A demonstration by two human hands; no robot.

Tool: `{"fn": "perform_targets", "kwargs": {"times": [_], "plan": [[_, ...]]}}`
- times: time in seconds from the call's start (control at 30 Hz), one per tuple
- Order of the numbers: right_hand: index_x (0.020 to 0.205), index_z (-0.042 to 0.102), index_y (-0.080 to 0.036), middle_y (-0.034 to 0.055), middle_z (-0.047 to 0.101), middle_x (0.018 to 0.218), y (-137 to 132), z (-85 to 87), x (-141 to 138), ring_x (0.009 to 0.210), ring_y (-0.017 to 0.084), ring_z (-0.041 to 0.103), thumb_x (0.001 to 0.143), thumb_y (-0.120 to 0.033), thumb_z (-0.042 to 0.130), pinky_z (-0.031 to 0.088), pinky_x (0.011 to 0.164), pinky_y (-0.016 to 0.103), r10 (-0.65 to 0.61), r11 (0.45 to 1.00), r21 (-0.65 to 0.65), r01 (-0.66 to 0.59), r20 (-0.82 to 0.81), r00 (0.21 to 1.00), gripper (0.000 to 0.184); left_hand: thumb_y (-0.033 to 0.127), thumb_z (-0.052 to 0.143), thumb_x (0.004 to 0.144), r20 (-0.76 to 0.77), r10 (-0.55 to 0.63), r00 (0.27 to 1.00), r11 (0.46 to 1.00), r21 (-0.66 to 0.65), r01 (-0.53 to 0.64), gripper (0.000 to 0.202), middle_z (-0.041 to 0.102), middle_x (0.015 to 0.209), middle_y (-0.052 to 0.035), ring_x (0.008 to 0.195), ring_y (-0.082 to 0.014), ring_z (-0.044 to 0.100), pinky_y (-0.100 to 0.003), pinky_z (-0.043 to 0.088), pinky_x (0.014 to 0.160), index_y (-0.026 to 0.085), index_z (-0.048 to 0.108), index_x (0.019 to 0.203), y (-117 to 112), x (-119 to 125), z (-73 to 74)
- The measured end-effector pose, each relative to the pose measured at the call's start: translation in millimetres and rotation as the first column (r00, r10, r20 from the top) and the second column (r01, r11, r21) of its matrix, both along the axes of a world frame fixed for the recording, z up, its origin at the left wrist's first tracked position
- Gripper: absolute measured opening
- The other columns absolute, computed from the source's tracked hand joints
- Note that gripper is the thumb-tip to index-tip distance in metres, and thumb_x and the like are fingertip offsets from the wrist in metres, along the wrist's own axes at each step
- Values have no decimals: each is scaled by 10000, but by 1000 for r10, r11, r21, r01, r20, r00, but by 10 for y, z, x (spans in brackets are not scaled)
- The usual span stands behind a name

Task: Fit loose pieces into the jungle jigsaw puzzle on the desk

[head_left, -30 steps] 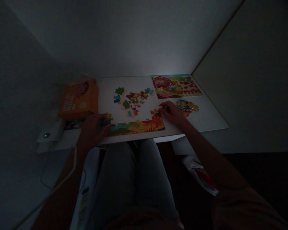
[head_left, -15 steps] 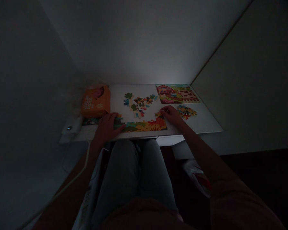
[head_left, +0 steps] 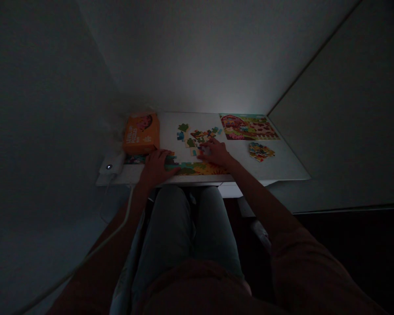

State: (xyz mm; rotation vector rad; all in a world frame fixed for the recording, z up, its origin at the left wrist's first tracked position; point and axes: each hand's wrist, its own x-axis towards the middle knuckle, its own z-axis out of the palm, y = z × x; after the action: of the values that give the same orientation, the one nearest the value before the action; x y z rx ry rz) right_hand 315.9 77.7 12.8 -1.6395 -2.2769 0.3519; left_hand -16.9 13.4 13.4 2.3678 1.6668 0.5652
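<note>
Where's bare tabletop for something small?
Right front of the table, between the piece pile and right edge. Narrower: between the orange box and loose pieces. Crowded: front centre, left hand at the partly built puzzle, right hand over loose pieces.

And it looks like a home here, a dim corner: plain walls [head_left: 197, 57] box in a narrow white table [head_left: 287, 168], bright jigsaw pieces [head_left: 191, 143] lie scattered, a farm puzzle [head_left: 249, 127] fills the back right, an orange puzzle box [head_left: 139, 135] sits left, jeans [head_left: 170, 223] below.
</note>
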Motion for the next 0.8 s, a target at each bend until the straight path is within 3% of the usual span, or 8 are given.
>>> {"fn": "perform_targets", "kwargs": {"times": [0.17,0.3,0.47,0.57,0.67,0.73,0.8], "plan": [[1330,832,-252,180,683,1495,76,26,8,1448,426,646,939,-489,970,479,1228,649,6,999,-36,-7,-40,999,478,653,743,1030,-15,-3,1000,1000,-6,3,747,629,1687,-206,1581,-429,548,-611,406,1337,222,594,1622,-15,9,27],[1210,788,-231,162,743,1430,100,-8,10,1322,395,711,831,-431,1047,469,1228,655,-47,997,-63,40,-115,992,501,656,766,1026,-13,-18,1000,1000,9,18,770,644,1665,-209,1572,-429,552,-615,411,1331,206,591,1626,-12,0,-2],[1223,744,-266,84,840,1224,126,-134,64,1069,310,783,782,-387,1044,594,1104,560,-85,989,-140,43,-313,946,546,666,801,1005,-8,-20,1000,999,29,20,758,668,1619,-189,1545,-432,568,-614,421,1315,250,608,1609,18,-21,-71],[1295,784,-268,117,822,1305,144,-179,94,1089,334,785,754,-418,1052,629,1066,566,-74,992,-118,36,-335,939,622,672,818,993,-22,-21,1000,999,32,22,767,675,1595,-190,1527,-439,576,-615,431,1301,248,622,1601,24,-21,-81],[1266,836,-275,141,786,1358,149,-189,107,1132,365,781,738,-443,1063,591,1140,637,-85,993,-106,57,-282,956,598,670,822,990,-28,-16,999,1000,24,17,765,670,1596,-189,1525,-437,573,-614,434,1297,246,629,1596,20,-17,-74],[1219,840,-286,127,788,1345,145,-189,118,1150,369,773,729,-452,1063,557,1176,665,-75,995,-89,51,-287,955,563,670,818,990,-23,-15,1000,1000,24,15,764,662,1607,-186,1527,-437,569,-617,428,1301,248,627,1597,16,-16,-73],[1177,814,-288,97,809,1263,139,-188,151,1120,343,770,769,-477,1022,582,1129,617,-46,996,-88,14,-374,926,495,675,815,988,-20,-14,1000,1000,28,14,764,656,1620,-183,1531,-440,566,-624,421,1308,253,626,1597,14,-16,-73]]}}
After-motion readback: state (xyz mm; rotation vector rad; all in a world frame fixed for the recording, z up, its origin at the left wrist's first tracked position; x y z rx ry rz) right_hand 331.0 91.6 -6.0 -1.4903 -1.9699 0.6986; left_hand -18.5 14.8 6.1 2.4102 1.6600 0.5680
